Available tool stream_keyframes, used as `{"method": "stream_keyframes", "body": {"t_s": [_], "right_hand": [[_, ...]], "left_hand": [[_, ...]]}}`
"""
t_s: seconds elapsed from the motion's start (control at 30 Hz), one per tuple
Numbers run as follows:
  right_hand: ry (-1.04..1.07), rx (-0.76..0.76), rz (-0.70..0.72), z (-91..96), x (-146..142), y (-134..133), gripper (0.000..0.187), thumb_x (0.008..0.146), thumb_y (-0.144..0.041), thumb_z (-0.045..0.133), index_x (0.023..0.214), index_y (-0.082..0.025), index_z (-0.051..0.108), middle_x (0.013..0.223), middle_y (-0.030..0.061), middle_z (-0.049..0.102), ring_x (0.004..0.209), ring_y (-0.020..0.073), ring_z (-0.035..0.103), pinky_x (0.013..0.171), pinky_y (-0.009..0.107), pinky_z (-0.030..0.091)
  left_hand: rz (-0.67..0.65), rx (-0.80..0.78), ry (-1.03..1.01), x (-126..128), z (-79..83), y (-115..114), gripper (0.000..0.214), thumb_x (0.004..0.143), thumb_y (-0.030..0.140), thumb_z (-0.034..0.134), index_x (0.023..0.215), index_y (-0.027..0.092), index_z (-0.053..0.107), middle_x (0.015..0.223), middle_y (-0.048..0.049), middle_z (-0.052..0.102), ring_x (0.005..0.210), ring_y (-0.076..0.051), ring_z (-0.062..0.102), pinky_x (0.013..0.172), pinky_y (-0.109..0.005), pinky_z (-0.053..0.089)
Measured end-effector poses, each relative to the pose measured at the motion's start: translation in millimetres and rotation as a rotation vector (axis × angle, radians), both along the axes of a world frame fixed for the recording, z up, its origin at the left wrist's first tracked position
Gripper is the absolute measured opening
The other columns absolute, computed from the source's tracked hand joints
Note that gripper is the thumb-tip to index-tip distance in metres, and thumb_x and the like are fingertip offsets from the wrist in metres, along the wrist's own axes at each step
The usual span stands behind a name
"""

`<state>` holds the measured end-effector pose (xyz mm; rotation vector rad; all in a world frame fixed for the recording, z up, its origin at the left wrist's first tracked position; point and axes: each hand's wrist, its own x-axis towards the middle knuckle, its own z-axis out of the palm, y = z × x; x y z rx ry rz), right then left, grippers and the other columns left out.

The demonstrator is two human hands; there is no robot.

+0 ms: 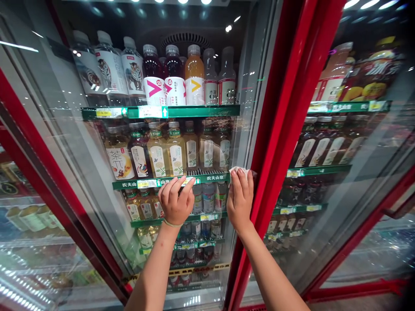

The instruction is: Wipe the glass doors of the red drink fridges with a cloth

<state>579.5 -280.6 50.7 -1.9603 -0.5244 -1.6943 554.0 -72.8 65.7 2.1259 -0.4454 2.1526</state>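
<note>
I face a drinks cooler with red-framed glass doors (285,103). My left hand (176,200) lies flat on the glass of the middle door, fingers stretched upward and together, holding nothing. My right hand (240,197) presses a small white cloth (238,170) against the glass beside the red door frame, fingers flat over it. Behind the glass stand rows of bottled drinks (168,149) on green-edged shelves (194,111).
The top shelf carries white, dark red and orange bottles (175,75). The door on the right (350,142) shows more bottles on shelves. A further glass door (29,216) stands at the left. Ceiling lights reflect in the glass.
</note>
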Motion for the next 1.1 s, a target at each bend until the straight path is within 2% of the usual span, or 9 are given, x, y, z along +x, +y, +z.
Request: {"method": "stream_keyframes", "body": {"t_s": [0.17, 0.33, 0.53, 0.7, 0.83, 0.9, 1.03, 1.1], "right_hand": [[0.006, -0.148, 0.010, -2.3, 3.0, 6.7, 0.071, 0.099, -0.011, 0.042, 0.163, -0.036, 0.026, 0.162, 0.0003, 0.046, 0.159, 0.0274, 0.024, 0.127, 0.059, 0.033], [-0.032, 0.045, -0.040, -0.6, 5.4, 10.4, 0.069, 0.100, -0.011, 0.040, 0.163, -0.034, 0.028, 0.165, 0.0016, 0.041, 0.158, 0.0304, 0.026, 0.126, 0.061, 0.034], [-0.030, -0.144, -0.034, 0.7, 7.1, 1.3, 0.070, 0.100, -0.012, 0.044, 0.163, -0.037, 0.028, 0.161, -0.0008, 0.048, 0.158, 0.0273, 0.029, 0.128, 0.056, 0.034], [0.016, -0.042, -0.025, -2.2, 1.1, -2.8, 0.071, 0.100, -0.010, 0.041, 0.164, -0.035, 0.025, 0.165, 0.0001, 0.042, 0.159, 0.0280, 0.025, 0.127, 0.057, 0.034], [0.052, -0.178, -0.003, -3.2, 0.0, -1.5, 0.074, 0.098, -0.008, 0.042, 0.164, -0.037, 0.023, 0.161, -0.0007, 0.048, 0.159, 0.0257, 0.025, 0.129, 0.056, 0.032], [0.016, -0.154, -0.020, -4.8, 2.3, -2.9, 0.073, 0.098, -0.007, 0.043, 0.163, -0.037, 0.025, 0.162, -0.0007, 0.047, 0.159, 0.0260, 0.025, 0.129, 0.056, 0.032], [-0.008, 0.005, -0.047, -20.1, 3.5, -1.4, 0.071, 0.099, -0.008, 0.041, 0.163, -0.033, 0.027, 0.166, 0.0014, 0.040, 0.158, 0.0287, 0.026, 0.126, 0.059, 0.036], [0.022, -0.060, -0.039, -26.0, 3.4, -1.0, 0.072, 0.098, -0.008, 0.041, 0.163, -0.035, 0.026, 0.163, 0.0003, 0.044, 0.158, 0.0273, 0.027, 0.127, 0.058, 0.035]], "left_hand": [[0.020, 0.032, -0.028, -0.9, 3.1, 0.2, 0.037, 0.088, 0.019, 0.067, 0.122, 0.031, 0.072, 0.114, -0.0069, 0.073, 0.116, -0.024, 0.061, 0.110, -0.040, 0.040], [0.000, 0.039, -0.038, -2.0, 5.0, 0.7, 0.037, 0.086, 0.017, 0.069, 0.121, 0.030, 0.072, 0.112, -0.0072, 0.073, 0.115, -0.024, 0.060, 0.109, -0.041, 0.040], [-0.026, 0.061, -0.021, -3.3, 4.9, 1.5, 0.038, 0.084, 0.018, 0.072, 0.120, 0.030, 0.072, 0.108, -0.0055, 0.074, 0.115, -0.024, 0.060, 0.109, -0.041, 0.040], [-0.030, 0.074, -0.026, -3.9, 5.8, 0.9, 0.036, 0.085, 0.018, 0.071, 0.118, 0.033, 0.073, 0.107, -0.0043, 0.074, 0.114, -0.023, 0.060, 0.111, -0.042, 0.038], [-0.053, 0.123, -0.021, -4.9, 6.8, 1.2, 0.033, 0.082, 0.015, 0.073, 0.110, 0.033, 0.076, 0.106, -0.0029, 0.075, 0.109, -0.022, 0.061, 0.109, -0.041, 0.041], [-0.063, 0.129, -0.015, -5.1, 6.3, 1.9, 0.033, 0.081, 0.014, 0.073, 0.108, 0.033, 0.076, 0.106, -0.0025, 0.076, 0.108, -0.022, 0.061, 0.107, -0.041, 0.042], [-0.072, 0.148, 0.005, -4.2, 3.3, 3.7, 0.040, 0.084, 0.015, 0.069, 0.116, 0.039, 0.075, 0.107, -0.0013, 0.076, 0.108, -0.021, 0.061, 0.106, -0.039, 0.040], [-0.076, 0.167, 0.008, -3.7, 2.2, 4.0, 0.043, 0.084, 0.015, 0.068, 0.119, 0.040, 0.074, 0.107, -0.0012, 0.076, 0.109, -0.021, 0.061, 0.105, -0.039, 0.040]]}}
